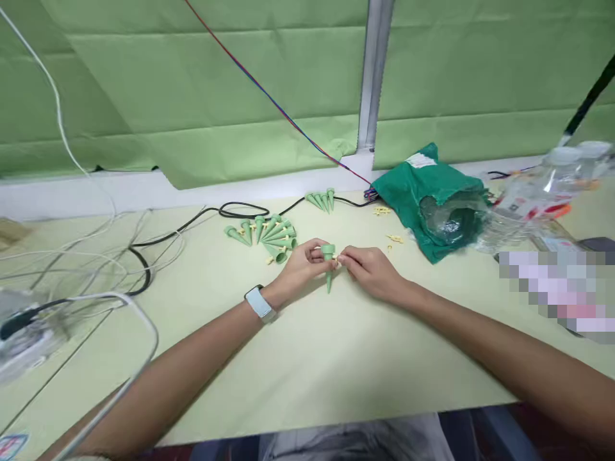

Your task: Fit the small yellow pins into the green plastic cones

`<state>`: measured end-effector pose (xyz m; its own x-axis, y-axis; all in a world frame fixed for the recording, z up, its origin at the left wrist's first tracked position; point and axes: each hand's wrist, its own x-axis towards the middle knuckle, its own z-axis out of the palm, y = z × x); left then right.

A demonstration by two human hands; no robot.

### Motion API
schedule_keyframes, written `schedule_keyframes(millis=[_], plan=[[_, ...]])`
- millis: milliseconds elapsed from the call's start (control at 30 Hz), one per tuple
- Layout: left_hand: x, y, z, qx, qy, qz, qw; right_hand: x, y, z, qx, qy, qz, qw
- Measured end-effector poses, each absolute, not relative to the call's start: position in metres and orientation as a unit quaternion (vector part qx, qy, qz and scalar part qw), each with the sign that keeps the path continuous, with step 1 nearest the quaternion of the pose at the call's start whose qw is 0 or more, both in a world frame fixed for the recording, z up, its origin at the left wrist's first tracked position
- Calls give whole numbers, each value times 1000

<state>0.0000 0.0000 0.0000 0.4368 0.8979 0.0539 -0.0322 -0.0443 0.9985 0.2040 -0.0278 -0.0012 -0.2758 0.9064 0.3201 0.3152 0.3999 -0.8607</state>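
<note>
My left hand [300, 267], below a watch, is closed around a green plastic watering spike [328, 250] held tip down above the table. Against the spike's right side, the fingertips of my right hand [369, 270] pinch a small yellow valve [336, 258]; whether it sits in the spike is hidden by the fingers. Left of my hands, a fan of several green spikes [259, 225] lies on the table, with yellow pieces visible on some. A smaller group of green spikes [321, 200] lies farther back. Loose yellow valves [395, 239] lie beyond my right hand.
On the right are a torn green plastic bag [423, 192] and clear bottles [542, 186]. Part of the right side is blurred out. A black cable [192, 224] and white cables [110, 256] spread over the left. A green-covered wall [240, 96] stands behind the table [365, 358].
</note>
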Motion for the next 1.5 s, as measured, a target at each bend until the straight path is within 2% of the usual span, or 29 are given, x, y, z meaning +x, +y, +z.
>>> schedule_keyframes(millis=[67, 167, 367, 400, 533, 600, 667, 767, 833, 900, 1033, 1100, 1167, 1333, 1400, 1500], plan=[[2, 1, -2, 607, 352, 396, 591, 198, -24, -9, -429, -653, 475, 404], [3, 2, -4, 605, 348, 399, 595, 194, -22, -15, -424, -606, 544, 396], [1, 3, -3, 592, 354, 407, 600, 198, -27, -10, -417, -712, 362, 434], [1, 3, -2, 593, 354, 406, 599, 198, -25, -9, -421, -701, 382, 430], [2, 2, -1, 607, 349, 401, 591, 194, -18, -8, -434, -551, 594, 395], [3, 2, -1, 609, 346, 403, 589, 193, -18, -8, -432, -525, 630, 375], [3, 2, 0, 604, 350, 403, 592, 194, -21, -8, -437, -579, 573, 382], [2, 1, 1, 594, 352, 403, 600, 197, -27, -9, -433, -712, 364, 417], [2, 0, 3, 594, 353, 404, 599, 200, -28, -10, -422, -747, 300, 418], [1, -1, 5, 599, 357, 401, 594, 200, -25, -12, -417, -720, 372, 412], [3, -3, 4, 612, 346, 395, 591, 197, -19, -14, -394, -571, 603, 395], [5, -3, 2, 612, 339, 399, 592, 196, -18, -13, -393, -543, 633, 387], [6, -4, 1, 608, 337, 400, 597, 199, -20, -11, -410, -594, 570, 392], [6, -5, 0, 611, 331, 390, 604, 211, -24, -7, -376, -813, 234, 377], [5, -5, 0, 608, 329, 392, 607, 211, -24, -8, -365, -826, 217, 371], [4, -4, -1, 614, 338, 397, 592, 205, -24, -10, -396, -771, 296, 400]])
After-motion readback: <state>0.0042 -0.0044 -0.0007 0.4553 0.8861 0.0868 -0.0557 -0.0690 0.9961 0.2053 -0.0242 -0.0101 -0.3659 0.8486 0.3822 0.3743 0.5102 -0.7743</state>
